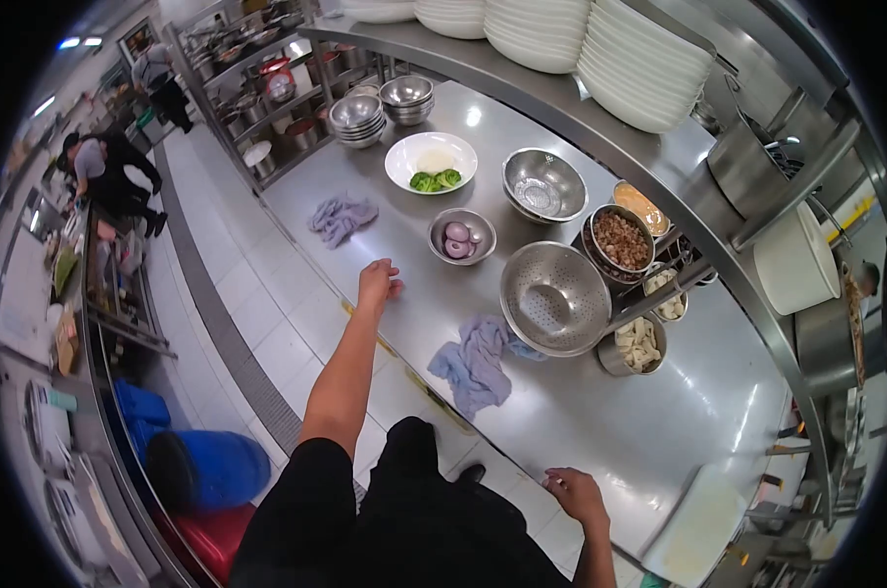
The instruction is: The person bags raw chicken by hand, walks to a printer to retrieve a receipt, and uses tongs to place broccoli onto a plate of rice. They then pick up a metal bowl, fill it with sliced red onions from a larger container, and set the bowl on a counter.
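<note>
My left hand (377, 285) is held above the table's near edge, its fingers loosely apart with nothing in them. Closest to it is a steel bowl (434, 235) with several peeled red onions (458, 240). Beyond that bowl, a white dish (426, 145) holds green broccoli (436, 181). Low at the table's front edge, my right hand (578, 495) has loosely curled fingers, and I see nothing held in it. A crumpled bluish cloth (475, 365) lies on the table between my hands, beside a perforated steel colander (553, 299).
On the steel table (600, 431) stand a steel bowl (544, 184), a container of brown diced food (620, 241), pale pieces in a pot (640, 343) and stacked bowls (357, 118). White plates (644, 64) fill the overhead shelf. A cutting board (696, 529) lies right. Two people work far left.
</note>
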Motion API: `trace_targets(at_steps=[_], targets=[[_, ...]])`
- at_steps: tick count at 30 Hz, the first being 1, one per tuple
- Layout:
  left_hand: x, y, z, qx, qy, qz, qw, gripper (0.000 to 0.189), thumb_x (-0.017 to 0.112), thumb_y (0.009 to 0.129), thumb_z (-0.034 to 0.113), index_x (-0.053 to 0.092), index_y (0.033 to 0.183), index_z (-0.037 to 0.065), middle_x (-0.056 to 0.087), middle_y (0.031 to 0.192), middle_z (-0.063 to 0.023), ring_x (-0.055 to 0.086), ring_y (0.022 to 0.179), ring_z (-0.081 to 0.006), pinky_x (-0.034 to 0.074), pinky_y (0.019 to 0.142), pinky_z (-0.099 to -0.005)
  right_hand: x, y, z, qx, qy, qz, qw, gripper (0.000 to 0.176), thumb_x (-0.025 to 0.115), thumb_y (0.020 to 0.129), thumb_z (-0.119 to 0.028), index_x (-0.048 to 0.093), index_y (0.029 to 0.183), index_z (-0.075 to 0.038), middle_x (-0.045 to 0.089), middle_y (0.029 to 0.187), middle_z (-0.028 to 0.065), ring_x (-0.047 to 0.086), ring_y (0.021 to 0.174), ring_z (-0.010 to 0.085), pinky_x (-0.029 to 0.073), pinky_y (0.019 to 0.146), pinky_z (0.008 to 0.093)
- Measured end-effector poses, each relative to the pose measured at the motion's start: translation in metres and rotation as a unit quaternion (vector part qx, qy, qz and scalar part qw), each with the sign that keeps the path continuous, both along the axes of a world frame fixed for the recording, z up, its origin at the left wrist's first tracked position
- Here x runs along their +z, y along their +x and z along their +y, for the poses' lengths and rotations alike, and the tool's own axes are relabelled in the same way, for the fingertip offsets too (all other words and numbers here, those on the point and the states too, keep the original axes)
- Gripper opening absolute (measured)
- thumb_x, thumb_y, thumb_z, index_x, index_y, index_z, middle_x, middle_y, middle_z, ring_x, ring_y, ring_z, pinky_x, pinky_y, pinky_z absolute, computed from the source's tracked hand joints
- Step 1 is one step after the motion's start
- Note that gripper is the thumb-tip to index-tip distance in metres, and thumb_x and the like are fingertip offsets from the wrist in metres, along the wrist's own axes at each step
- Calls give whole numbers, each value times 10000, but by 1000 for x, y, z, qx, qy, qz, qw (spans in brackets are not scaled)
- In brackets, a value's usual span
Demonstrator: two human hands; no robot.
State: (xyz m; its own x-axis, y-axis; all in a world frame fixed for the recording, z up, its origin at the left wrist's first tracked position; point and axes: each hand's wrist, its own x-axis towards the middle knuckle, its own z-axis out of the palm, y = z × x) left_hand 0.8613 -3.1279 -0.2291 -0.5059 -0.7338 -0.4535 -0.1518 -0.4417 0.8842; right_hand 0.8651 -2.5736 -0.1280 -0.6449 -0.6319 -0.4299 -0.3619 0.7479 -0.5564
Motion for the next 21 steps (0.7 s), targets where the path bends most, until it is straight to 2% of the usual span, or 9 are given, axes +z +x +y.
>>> trace_targets(at_steps=[2, 5, 8, 11, 15, 17, 18, 20, 21], targets=[[10, -31, -37, -3, -17, 23, 1000, 374, 516, 947, 265, 504, 1252, 49, 588, 1079, -108, 605, 779, -199, 534, 648, -335, 9, -1, -40, -5, -16, -1, 1000, 292, 686, 872, -253, 694, 1083, -51, 706, 939, 128, 661, 782, 188, 522, 732, 303], [-1, -88, -101, -8, -33, 33, 999, 346, 507, 948, 284, 502, 1195, 42, 564, 1036, -100, 606, 734, -200, 531, 574, -314, -1, 4, -111, -92, -176, -171, 965, 312, 620, 935, -252, 669, 1139, -22, 702, 923, 56, 621, 789, 112, 500, 736, 259], [-5, -152, -151, 2, 15, 19, 1000, 357, 504, 944, 293, 482, 1200, 44, 548, 1033, -102, 604, 708, -198, 531, 558, -320, -19, -7, -207, -146, -160, -229, 949, 407, 647, 917, -300, 617, 1219, -28, 686, 916, 63, 617, 762, 114, 501, 733, 276], [-29, -206, -186, -20, 46, 43, 998, 328, 459, 921, 172, 470, 1226, 53, 598, 981, -116, 619, 659, -200, 533, 499, -314, -39, -33, -305, -217, -195, -184, 939, 499, 627, 930, -308, 527, 1317, -10, 649, 858, 52, 584, 692, 97, 494, 669, 266], [-28, -260, -201, -45, 14, 80, 996, 361, 402, 873, 52, 505, 1219, 52, 647, 916, -120, 649, 654, -201, 544, 462, -268, -82, -92, -400, -436, -283, -173, 837, 589, 548, 965, -368, 380, 1421, -36, 618, 845, 51, 544, 609, 122, 469, 521, 271], [-45, -293, -209, -79, 46, 112, 989, 347, 434, 871, 55, 521, 1207, 56, 651, 941, -119, 650, 669, -205, 564, 496, -305, -71, -128, -441, -503, -287, -177, 796, 556, 571, 943, -348, 427, 1369, -23, 610, 820, 62, 558, 597, 135, 468, 490, 275], [-59, -314, -210, -45, 78, 137, 987, 371, 423, 847, 1, 512, 1207, 14, 650, 850, -158, 643, 582, -245, 538, 408, -323, -68, -141, -459, -563, -292, -180, 752, 523, 595, 921, -329, 474, 1317, -10, 602, 795, 72, 573, 585, 147, 467, 458, 279], [-16, -310, -224, -207, 145, -7, 968, 272, 479, 861, 80, 589, 1105, 32, 659, 825, -146, 640, 558, -235, 546, 462, -344, -94, -172, -472, -547, -282, -220, 757, 435, 591, 911, -306, 505, 1223, -15, 600, 792, 77, 572, 576, 149, 470, 455, 286], [3, -300, -234, -245, 21, -40, 968, 215, 490, 868, 114, 617, 1023, 36, 660, 813, -137, 650, 593, -250, 550, 510, -367, -105, -182, -480, -536, -272, -254, 758, 351, 587, 900, -284, 537, 1128, -20, 599, 789, 81, 571, 566, 151, 474, 452, 294]])
